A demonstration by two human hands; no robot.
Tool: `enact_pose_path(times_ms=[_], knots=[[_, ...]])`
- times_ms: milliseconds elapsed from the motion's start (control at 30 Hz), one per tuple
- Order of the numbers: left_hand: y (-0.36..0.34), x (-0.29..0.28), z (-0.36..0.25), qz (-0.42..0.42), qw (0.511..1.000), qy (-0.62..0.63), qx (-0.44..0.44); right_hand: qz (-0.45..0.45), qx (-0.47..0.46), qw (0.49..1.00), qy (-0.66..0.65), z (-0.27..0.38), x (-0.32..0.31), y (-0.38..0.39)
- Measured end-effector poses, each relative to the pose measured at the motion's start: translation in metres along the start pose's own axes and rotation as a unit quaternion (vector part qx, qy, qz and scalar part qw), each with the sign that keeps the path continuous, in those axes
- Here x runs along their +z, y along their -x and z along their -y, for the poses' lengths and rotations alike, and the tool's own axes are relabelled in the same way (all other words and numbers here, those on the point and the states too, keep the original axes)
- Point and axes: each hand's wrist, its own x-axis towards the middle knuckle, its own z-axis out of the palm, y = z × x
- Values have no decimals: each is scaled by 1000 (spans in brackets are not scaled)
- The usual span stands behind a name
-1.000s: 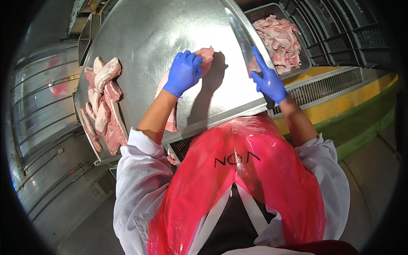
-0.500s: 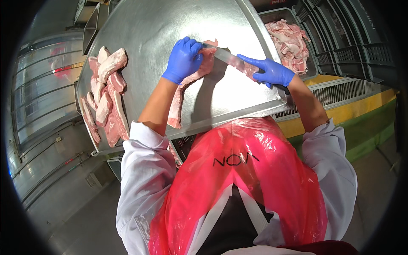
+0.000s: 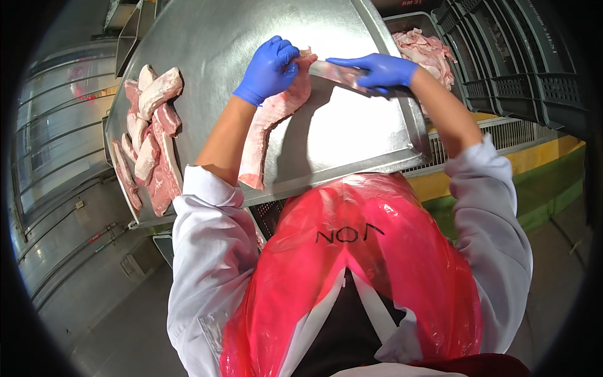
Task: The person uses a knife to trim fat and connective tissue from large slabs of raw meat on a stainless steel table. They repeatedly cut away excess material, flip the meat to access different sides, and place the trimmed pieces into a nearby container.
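A long pale-pink strip of meat [image 3: 276, 119] lies curved on the metal work table [image 3: 213, 69], its near end by the table's front edge. Blue-gloved, my left hand [image 3: 269, 70] is closed on the strip's far end, the fingers curled over. My right hand [image 3: 384, 70], also gloved in blue, grips a knife [image 3: 334, 73], its index finger stretched along the blade. The blade points left, and its tip end is against or very close to the strip's far end, beside my left fingers. Most of the handle is hidden under my right hand.
Several thick meat pieces [image 3: 151, 147] are heaped at the table's left edge. Beyond the raised right rim [image 3: 397, 75], a grey bin [image 3: 461, 94] holds pale trimmings [image 3: 427, 53]. Dark plastic crates [image 3: 515, 81] stand at far right, above a slatted grate [image 3: 512, 133].
My right hand and the knife have moved away from me and left, with the blade turned flatter. My left hand has shifted slightly farther away, and the strip's far end has moved with it.
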Motion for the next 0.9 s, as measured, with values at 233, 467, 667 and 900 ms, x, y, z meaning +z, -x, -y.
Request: enact_pose_path(times_ms=[233, 467, 667, 900], knots=[[0, -5, 25, -16, 999, 9, -29, -59, -93, 992, 69, -24, -5, -35], [-15, -5, 18, 17, 1000, 15, -16, -40, -45, 997, 43, -10, 3, -60], [15, -13, 26, -79, 994, 20, -70, 6, 5, 989, 148, 15, -8, -20], [155, -30, -21, -181, 946, -19, -268, 1, 132, 991, 27, -35, 13, 129]])
